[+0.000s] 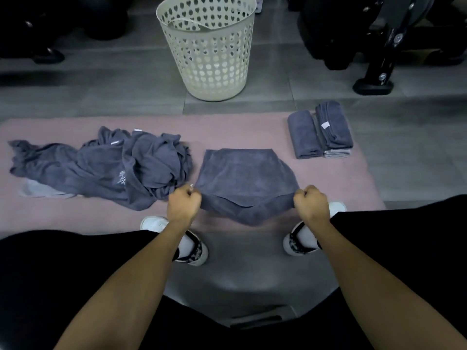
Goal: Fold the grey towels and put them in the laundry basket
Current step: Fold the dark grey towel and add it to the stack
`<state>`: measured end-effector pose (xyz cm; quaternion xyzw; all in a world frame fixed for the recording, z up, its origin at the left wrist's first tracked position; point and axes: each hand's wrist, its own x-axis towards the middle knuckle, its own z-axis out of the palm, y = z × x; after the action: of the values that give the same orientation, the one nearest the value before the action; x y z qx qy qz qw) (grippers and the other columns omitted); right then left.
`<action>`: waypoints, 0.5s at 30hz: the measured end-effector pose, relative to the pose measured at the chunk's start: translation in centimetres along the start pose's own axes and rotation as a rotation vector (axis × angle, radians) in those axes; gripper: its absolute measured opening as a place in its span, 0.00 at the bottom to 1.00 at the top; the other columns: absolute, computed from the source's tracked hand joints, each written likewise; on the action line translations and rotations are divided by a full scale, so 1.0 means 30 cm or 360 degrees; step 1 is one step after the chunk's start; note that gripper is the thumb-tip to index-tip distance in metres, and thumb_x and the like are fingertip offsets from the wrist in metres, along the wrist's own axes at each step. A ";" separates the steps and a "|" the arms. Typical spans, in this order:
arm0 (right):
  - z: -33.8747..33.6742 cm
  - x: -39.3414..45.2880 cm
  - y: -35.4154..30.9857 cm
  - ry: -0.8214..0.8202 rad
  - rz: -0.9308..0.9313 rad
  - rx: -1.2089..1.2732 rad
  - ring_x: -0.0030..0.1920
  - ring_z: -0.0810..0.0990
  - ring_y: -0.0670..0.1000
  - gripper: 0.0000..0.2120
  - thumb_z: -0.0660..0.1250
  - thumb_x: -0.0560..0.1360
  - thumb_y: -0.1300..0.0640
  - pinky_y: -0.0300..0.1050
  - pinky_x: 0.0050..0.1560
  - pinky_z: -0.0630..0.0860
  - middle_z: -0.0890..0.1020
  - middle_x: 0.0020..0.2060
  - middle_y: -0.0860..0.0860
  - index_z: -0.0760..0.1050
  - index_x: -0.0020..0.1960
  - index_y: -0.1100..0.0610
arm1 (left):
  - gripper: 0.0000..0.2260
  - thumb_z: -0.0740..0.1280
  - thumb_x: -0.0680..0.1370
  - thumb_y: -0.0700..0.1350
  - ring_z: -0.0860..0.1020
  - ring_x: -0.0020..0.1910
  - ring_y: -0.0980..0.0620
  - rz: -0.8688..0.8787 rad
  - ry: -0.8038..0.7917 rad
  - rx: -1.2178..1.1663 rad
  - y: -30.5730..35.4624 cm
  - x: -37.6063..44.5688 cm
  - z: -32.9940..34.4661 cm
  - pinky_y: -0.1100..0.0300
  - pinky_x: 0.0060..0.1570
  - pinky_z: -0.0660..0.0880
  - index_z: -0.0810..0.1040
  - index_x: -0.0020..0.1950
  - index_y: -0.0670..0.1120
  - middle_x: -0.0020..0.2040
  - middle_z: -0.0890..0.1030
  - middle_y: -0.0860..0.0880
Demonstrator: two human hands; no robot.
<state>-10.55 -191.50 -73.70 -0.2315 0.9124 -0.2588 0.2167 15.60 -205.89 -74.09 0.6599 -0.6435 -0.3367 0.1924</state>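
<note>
**Both fists on the near edge of a grey towel**

The grey towel (243,178) lies at centre on the pink mat (326,173), its near edge lifted. The left hand (184,204) and right hand (312,202) each clench a near corner — fingers curled tight. An unfolded heap (106,168) lies at 9 o'clock, folded towels (321,131) at 2 o'clock, the laundry basket (209,46) at 12 on grey floor tiles — bare mat between.
</note>
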 end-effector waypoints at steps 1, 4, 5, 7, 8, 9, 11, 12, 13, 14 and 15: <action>0.003 -0.008 0.002 -0.0013 -0.0009 -0.0018 0.55 0.76 0.67 0.15 0.58 0.77 0.57 0.53 0.54 0.72 0.78 0.54 0.68 0.73 0.54 0.68 | 0.11 0.59 0.74 0.45 0.75 0.43 0.38 -0.0027 -0.0067 0.0061 -0.005 -0.007 -0.002 0.54 0.42 0.67 0.69 0.33 0.44 0.41 0.77 0.39; 0.013 -0.019 0.013 -0.0137 0.0008 -0.0148 0.56 0.76 0.66 0.15 0.59 0.76 0.57 0.52 0.56 0.73 0.78 0.56 0.66 0.74 0.56 0.67 | 0.15 0.56 0.67 0.51 0.75 0.47 0.39 -0.0200 -0.0307 0.0235 -0.037 -0.013 0.013 0.54 0.47 0.69 0.75 0.41 0.42 0.48 0.78 0.38; 0.018 -0.021 0.019 -0.0231 0.0014 -0.0247 0.57 0.76 0.65 0.15 0.59 0.76 0.58 0.51 0.57 0.73 0.78 0.57 0.66 0.74 0.57 0.67 | 0.20 0.56 0.66 0.52 0.75 0.49 0.39 -0.0265 -0.0393 0.0326 -0.054 -0.015 0.022 0.54 0.49 0.70 0.78 0.47 0.41 0.52 0.79 0.37; 0.031 -0.023 0.036 -0.0416 0.0009 -0.0448 0.59 0.76 0.64 0.16 0.60 0.76 0.58 0.49 0.58 0.73 0.78 0.59 0.64 0.74 0.60 0.66 | 0.23 0.60 0.70 0.52 0.77 0.56 0.38 -0.0356 -0.0499 0.0525 -0.090 -0.022 0.041 0.54 0.52 0.71 0.77 0.58 0.39 0.59 0.78 0.37; 0.039 -0.018 0.047 -0.0481 0.0003 -0.0518 0.59 0.77 0.63 0.17 0.60 0.75 0.58 0.49 0.56 0.73 0.78 0.59 0.62 0.74 0.60 0.65 | 0.21 0.62 0.71 0.50 0.77 0.57 0.38 -0.0367 -0.0510 0.0596 -0.105 -0.022 0.052 0.54 0.53 0.72 0.77 0.59 0.39 0.60 0.78 0.38; 0.043 -0.012 0.056 -0.0526 -0.0001 -0.0566 0.58 0.77 0.62 0.17 0.60 0.75 0.57 0.48 0.55 0.73 0.78 0.59 0.61 0.74 0.60 0.64 | 0.19 0.63 0.72 0.48 0.78 0.56 0.38 -0.0346 -0.0531 0.0638 -0.113 -0.016 0.059 0.54 0.52 0.74 0.78 0.58 0.39 0.59 0.79 0.38; 0.047 0.016 0.065 -0.0535 -0.0034 -0.0606 0.57 0.77 0.62 0.16 0.60 0.74 0.57 0.49 0.53 0.74 0.79 0.57 0.61 0.74 0.59 0.63 | 0.11 0.63 0.71 0.45 0.79 0.53 0.39 -0.0259 -0.0570 0.0571 -0.101 0.008 0.080 0.55 0.49 0.75 0.80 0.48 0.42 0.54 0.81 0.39; 0.048 0.037 0.064 -0.0518 -0.0046 -0.0596 0.56 0.78 0.62 0.16 0.61 0.74 0.57 0.49 0.53 0.74 0.79 0.56 0.61 0.74 0.58 0.63 | 0.07 0.62 0.71 0.44 0.79 0.51 0.40 -0.0206 -0.0590 0.0515 -0.087 0.026 0.096 0.56 0.48 0.74 0.79 0.41 0.43 0.51 0.81 0.40; 0.045 0.060 0.059 -0.0506 -0.0032 -0.0559 0.55 0.78 0.62 0.15 0.61 0.73 0.58 0.48 0.52 0.75 0.80 0.54 0.61 0.75 0.56 0.63 | 0.07 0.61 0.71 0.43 0.79 0.51 0.40 -0.0128 -0.0607 0.0479 -0.066 0.046 0.116 0.58 0.48 0.73 0.77 0.36 0.45 0.49 0.82 0.40; 0.045 0.092 0.054 -0.0483 -0.0027 -0.0511 0.53 0.79 0.62 0.13 0.61 0.73 0.58 0.48 0.51 0.76 0.81 0.52 0.61 0.76 0.54 0.63 | 0.08 0.62 0.72 0.42 0.79 0.52 0.41 -0.0064 -0.0630 0.0469 -0.040 0.067 0.138 0.59 0.49 0.72 0.77 0.35 0.46 0.49 0.83 0.43; 0.044 0.120 0.046 -0.0460 -0.0023 -0.0461 0.52 0.79 0.61 0.12 0.61 0.73 0.58 0.47 0.52 0.76 0.81 0.51 0.61 0.77 0.53 0.62 | 0.08 0.63 0.74 0.42 0.79 0.53 0.44 -0.0001 -0.0656 0.0458 -0.014 0.087 0.161 0.62 0.51 0.72 0.80 0.38 0.47 0.50 0.83 0.46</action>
<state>-13.18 -192.87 -76.51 -0.3014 0.8978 -0.0906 0.3080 12.41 -207.54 -78.25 0.5982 -0.7103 -0.3690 -0.0389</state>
